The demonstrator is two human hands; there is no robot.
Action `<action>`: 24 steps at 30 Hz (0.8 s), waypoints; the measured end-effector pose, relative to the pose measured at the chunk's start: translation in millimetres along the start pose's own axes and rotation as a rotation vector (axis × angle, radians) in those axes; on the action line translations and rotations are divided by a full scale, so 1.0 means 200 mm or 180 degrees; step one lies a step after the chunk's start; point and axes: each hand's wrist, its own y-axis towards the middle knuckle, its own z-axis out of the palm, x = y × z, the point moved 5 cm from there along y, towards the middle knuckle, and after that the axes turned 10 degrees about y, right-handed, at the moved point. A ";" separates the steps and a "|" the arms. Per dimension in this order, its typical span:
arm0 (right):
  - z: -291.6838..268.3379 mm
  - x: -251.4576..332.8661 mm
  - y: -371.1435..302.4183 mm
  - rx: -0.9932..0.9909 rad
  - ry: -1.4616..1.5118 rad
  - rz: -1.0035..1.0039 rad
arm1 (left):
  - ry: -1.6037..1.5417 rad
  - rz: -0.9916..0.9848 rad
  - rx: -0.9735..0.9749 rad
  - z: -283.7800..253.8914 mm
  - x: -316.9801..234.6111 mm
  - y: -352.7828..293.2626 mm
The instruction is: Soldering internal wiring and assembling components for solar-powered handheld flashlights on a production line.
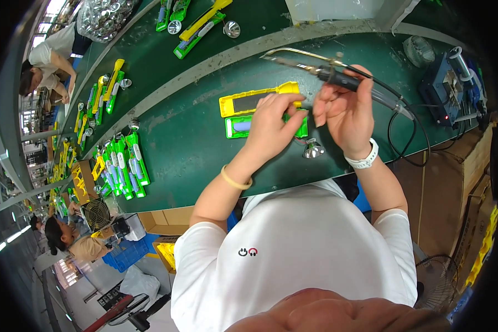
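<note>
My left hand (pixel 274 123) is over a green flashlight half-shell (pixel 239 128), its fingers bent and the fingertips close together near the shell's right end. What those fingertips pinch, if anything, is too small to make out. A blue-grey cylindrical battery (pixel 241 126) lies in the shell. Just behind it is a yellow half-shell (pixel 224 107) with a dark inside. My right hand (pixel 346 113), palm turned up, holds a soldering iron (pixel 340 80) between thumb and fingers, its tip pointing left. A curved metal tube runs along the iron. In front of the green shell sits a silver reflector (pixel 314 148).
Several green shells with batteries (pixel 122 163) lie at the left. More flashlight parts (pixel 202 36) lie beyond the grey divider (pixel 205 69). A blue soldering station (pixel 442 88) with a solder spool stands at the right, its black cable (pixel 393 138) looping nearby. Other people (pixel 52 61) work at the left.
</note>
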 end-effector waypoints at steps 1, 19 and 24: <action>-0.04 0.04 0.03 -0.0074 -0.0344 -0.0055 | -0.0082 -0.0191 0.0065 -0.02 0.02 -0.02; -0.27 0.02 -0.13 -0.0179 -0.1619 0.0030 | 0.0616 -0.0014 0.0252 -0.14 0.20 -0.09; -0.30 0.02 -0.18 -0.0032 -0.2620 -0.0048 | 0.0686 0.0042 0.0390 -0.15 0.20 -0.07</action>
